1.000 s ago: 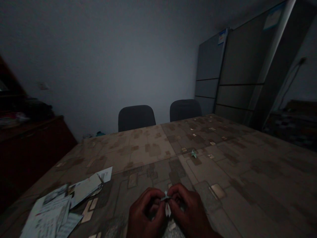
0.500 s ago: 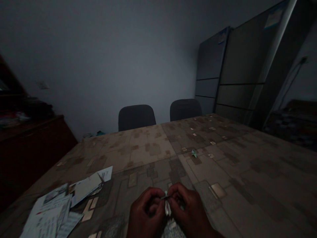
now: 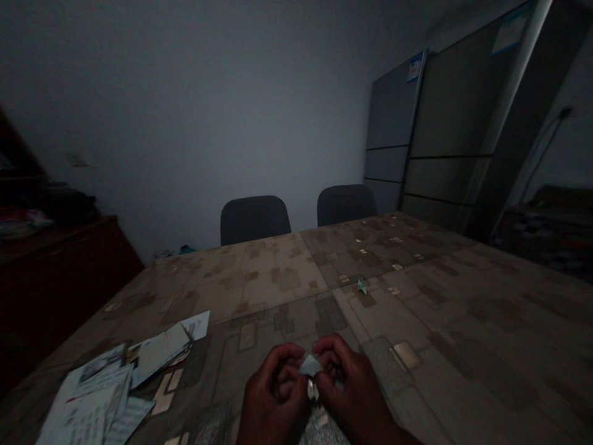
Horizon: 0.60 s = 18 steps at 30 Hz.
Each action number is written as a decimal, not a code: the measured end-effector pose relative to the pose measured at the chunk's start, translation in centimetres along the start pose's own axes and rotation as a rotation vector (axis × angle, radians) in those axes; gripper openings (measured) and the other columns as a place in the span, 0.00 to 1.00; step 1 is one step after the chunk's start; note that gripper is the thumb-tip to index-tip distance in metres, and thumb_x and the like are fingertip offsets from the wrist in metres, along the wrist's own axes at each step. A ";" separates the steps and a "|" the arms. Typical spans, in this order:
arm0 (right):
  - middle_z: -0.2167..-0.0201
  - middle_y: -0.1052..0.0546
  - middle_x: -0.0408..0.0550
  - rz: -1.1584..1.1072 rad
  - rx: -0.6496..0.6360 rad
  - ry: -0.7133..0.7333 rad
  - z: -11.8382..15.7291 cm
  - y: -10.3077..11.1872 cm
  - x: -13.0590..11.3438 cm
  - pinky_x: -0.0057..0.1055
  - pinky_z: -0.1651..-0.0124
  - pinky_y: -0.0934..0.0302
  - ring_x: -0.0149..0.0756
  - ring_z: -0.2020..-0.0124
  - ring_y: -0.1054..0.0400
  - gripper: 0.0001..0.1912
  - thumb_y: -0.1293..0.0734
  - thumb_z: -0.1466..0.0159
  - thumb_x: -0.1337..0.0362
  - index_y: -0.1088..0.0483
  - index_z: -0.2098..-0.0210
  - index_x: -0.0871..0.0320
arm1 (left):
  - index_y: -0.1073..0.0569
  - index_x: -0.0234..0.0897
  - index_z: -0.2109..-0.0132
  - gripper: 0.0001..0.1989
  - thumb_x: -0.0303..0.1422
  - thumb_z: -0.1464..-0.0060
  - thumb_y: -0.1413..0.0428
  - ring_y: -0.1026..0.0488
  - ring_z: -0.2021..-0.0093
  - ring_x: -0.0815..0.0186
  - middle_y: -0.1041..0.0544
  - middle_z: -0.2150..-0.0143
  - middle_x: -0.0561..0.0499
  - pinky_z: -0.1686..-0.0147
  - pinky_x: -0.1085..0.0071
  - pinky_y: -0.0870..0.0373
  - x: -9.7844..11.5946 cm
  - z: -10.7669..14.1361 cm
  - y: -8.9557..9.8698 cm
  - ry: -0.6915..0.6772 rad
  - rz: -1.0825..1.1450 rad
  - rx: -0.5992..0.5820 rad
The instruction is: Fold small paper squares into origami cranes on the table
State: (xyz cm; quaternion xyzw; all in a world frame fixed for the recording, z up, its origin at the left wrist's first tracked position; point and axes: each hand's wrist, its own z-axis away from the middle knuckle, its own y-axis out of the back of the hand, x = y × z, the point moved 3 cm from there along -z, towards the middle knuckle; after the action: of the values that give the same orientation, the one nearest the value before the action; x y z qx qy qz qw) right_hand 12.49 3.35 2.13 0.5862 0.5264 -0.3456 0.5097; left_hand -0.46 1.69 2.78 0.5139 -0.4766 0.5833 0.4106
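Between my two hands is a small pale piece of folded paper [image 3: 310, 365], with a pointed top. My left hand [image 3: 277, 389] grips its left side between curled fingers and thumb. On the other side, my right hand [image 3: 348, 386] pinches its right edge. Both hands are held close together above the near part of the table; the lower part of the paper is partly hidden by the thumbs. Farther off stands a small green folded paper figure [image 3: 362, 286], apart from both hands.
A patterned cloth covers the table [image 3: 278, 278]. Loose sheets of printed paper [image 3: 78, 408] and a small stack of paper [image 3: 164, 352] lie at the left. Two dark chairs [image 3: 254, 220] stand behind the far edge, and a cabinet [image 3: 389, 130] is at the right.
The folded paper has turned so that a broader pale face shows between my fingers. My right hand's fingers have risen slightly. The other things are in the same places.
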 end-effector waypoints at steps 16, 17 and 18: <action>0.69 0.26 0.44 -0.082 -0.053 0.171 0.3 1.3 -0.9 0.29 0.62 0.38 0.35 0.65 0.31 0.12 0.38 0.47 0.73 0.32 0.63 0.57 | 0.22 0.45 0.69 0.09 0.24 0.52 0.43 0.23 0.68 0.62 0.20 0.68 0.50 0.68 0.72 0.28 2.6 0.1 1.5 -0.717 -0.428 -0.152; 0.68 0.26 0.45 -0.124 -0.075 0.156 0.3 1.5 -1.1 0.30 0.61 0.38 0.35 0.65 0.30 0.13 0.39 0.46 0.73 0.33 0.61 0.58 | 0.22 0.45 0.69 0.10 0.24 0.52 0.44 0.23 0.68 0.62 0.20 0.69 0.50 0.68 0.72 0.28 2.5 0.1 1.5 -0.717 -0.410 -0.131; 0.68 0.26 0.46 -0.159 -0.089 0.128 0.2 1.6 -1.2 0.30 0.62 0.37 0.35 0.65 0.30 0.13 0.40 0.44 0.72 0.33 0.60 0.58 | 0.22 0.45 0.70 0.10 0.25 0.51 0.45 0.23 0.68 0.61 0.20 0.69 0.50 0.67 0.72 0.29 2.5 0.2 1.6 -0.710 -0.394 -0.118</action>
State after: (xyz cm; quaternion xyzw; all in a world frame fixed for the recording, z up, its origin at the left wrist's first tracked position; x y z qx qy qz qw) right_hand 13.81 2.96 3.62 0.5403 0.6176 -0.3230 0.4715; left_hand -2.27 1.19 5.02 0.7403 -0.5138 0.2517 0.3530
